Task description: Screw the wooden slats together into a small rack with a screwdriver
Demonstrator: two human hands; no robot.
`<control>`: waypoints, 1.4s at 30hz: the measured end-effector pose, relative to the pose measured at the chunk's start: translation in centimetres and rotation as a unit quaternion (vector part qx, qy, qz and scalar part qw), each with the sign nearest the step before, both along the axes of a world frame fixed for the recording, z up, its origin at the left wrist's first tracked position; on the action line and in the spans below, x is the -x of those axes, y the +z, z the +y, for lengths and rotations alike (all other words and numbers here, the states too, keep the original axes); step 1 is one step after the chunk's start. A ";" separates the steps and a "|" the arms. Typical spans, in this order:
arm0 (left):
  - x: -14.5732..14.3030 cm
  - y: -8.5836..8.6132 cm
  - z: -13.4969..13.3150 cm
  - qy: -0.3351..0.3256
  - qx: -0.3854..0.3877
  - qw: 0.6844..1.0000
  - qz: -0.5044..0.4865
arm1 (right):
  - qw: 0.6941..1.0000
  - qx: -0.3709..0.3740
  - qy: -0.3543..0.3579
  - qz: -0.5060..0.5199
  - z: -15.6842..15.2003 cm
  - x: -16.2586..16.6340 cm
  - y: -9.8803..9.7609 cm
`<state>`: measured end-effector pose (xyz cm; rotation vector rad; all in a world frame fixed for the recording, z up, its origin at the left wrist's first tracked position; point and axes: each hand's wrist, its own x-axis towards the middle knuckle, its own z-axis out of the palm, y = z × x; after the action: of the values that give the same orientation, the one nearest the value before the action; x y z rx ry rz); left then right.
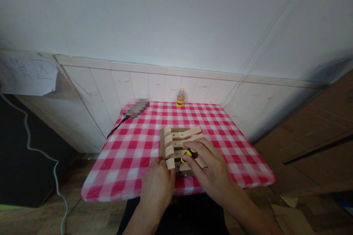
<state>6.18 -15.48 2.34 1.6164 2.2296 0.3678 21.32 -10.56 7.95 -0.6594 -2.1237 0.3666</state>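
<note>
A pale wooden assembly [179, 140] of several finger-like slats lies near the front middle of a small table with a red-and-white checked cloth [132, 154]. My left hand [158, 185] rests closed against the assembly's near left corner and holds it. My right hand [208, 167] is closed round a small yellow-and-black screwdriver [188, 154], whose tip points at the near slats. The palms and fingertips are hidden from above.
A small yellow-and-clear bottle [180, 98] stands at the table's far edge by the white panelled wall. A blurred grey object [135, 108] with a black cable lies at the far left corner. A white cord [56, 176] hangs at left. Cardboard pieces [292, 218] lie on the floor, right.
</note>
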 end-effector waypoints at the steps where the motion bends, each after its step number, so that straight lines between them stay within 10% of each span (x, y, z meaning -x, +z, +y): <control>1: 0.0 0.0 0.0 0.000 0.001 1.000 0.000 | 1.000 0.003 -0.001 -0.002 0.0 0.0 0.0; 42: 0.0 -0.1 -0.1 0.003 -0.015 1.000 0.005 | 0.999 -0.007 0.004 -0.051 -0.4 -0.3 0.2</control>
<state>6.13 -15.54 2.22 1.6304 2.2468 0.3969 21.61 -10.94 8.20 -0.6739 -2.2240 0.3293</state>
